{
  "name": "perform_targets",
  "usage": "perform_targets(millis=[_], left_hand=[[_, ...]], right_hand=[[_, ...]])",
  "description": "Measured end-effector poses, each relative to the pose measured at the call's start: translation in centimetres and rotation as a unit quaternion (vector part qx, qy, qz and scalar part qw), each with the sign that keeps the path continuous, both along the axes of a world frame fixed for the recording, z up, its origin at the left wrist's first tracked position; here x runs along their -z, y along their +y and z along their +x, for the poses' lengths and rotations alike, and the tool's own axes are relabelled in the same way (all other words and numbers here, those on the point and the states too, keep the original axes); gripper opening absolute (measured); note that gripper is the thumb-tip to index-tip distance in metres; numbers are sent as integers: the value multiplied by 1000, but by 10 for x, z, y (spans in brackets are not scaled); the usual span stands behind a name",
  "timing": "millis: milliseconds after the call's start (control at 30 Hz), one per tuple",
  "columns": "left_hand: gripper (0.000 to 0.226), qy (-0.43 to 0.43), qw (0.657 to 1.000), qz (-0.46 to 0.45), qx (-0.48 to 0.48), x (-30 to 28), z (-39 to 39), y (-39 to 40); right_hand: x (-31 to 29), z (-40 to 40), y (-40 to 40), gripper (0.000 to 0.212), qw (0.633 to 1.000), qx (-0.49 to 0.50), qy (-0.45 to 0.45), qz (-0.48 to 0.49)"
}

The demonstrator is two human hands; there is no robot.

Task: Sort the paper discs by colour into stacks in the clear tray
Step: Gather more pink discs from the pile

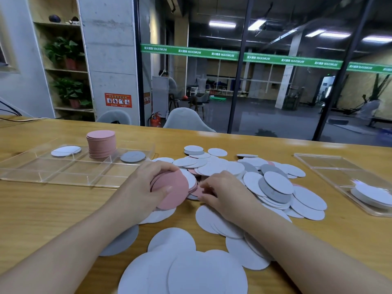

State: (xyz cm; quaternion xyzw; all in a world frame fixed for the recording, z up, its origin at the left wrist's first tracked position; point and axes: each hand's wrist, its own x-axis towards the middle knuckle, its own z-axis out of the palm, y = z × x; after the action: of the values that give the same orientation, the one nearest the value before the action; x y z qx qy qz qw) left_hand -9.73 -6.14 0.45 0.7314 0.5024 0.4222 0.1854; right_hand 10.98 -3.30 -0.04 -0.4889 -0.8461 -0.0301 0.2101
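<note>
Nearest, white discs (186, 270) lie loose on the wooden table (42, 209), on the near side of the disc pile (250, 179). At the pile's left edge the left hand (146, 187) grips a small bunch of pink discs (172, 193), fingers curled around it. The right hand (224, 194) seems to pinch another pink disc in the pile, though blur hides it. Farther and left of the pile stands the clear tray (63, 170) with the pink stack (101, 144), nearer to the left hand.
</note>
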Motion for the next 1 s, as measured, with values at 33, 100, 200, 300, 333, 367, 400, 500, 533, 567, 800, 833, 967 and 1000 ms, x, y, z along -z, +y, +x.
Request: perform_targets(millis=[33, 100, 200, 300, 333, 367, 400, 500, 533, 567, 800, 833, 967, 1000], left_hand=[[47, 2, 1000, 2, -3, 0, -1, 0], [48, 14, 1000, 2, -3, 1, -2, 1], [48, 14, 1000, -3, 2, 3, -3, 3], [46, 13, 1000, -7, 6, 2, -3, 2], [46, 14, 1000, -5, 6, 3, -3, 2], [45, 14, 1000, -3, 6, 3, -3, 2], [44, 14, 1000, -3, 6, 2, -3, 2], [43, 17, 1000, -3, 3, 2, -3, 2], [44, 19, 1000, -2, 2, 2, -3, 2], [44, 17, 1000, -1, 2, 2, -3, 2], [48, -79, 996, -35, 0, 1, 0, 1], [49, -84, 996, -38, -3, 1, 0, 1], [52, -96, 994, -55, -1, 0, 0, 2], [52, -98, 993, -61, -1, 1, 0, 3]], right_hand=[[1, 0, 0, 26, 1000, 8, -10, 3], [2, -3, 1, 30, 1000, 24, -18, 5], [0, -7, 2, 32, 999, 37, -34, 2], [-6, -11, 3, 30, 998, 44, -39, -30], [-8, -11, 4, 28, 997, 49, -23, -52], [-11, -11, 5, 26, 995, 53, 2, -80], [-13, -10, 6, 24, 992, 56, 29, -108], [-16, -12, 12, 21, 990, 55, 22, -124], [-14, -14, 13, 22, 993, 58, -35, -99], [-11, -16, 14, 22, 991, 64, -98, -62], [1, 1, 7, 15, 997, 49, -45, 45], [-4, 4, 5, 16, 998, 49, -3, 48], [-15, 7, -5, 13, 980, 3, 193, 37], [-15, 7, -6, 15, 975, -4, 223, 22]])
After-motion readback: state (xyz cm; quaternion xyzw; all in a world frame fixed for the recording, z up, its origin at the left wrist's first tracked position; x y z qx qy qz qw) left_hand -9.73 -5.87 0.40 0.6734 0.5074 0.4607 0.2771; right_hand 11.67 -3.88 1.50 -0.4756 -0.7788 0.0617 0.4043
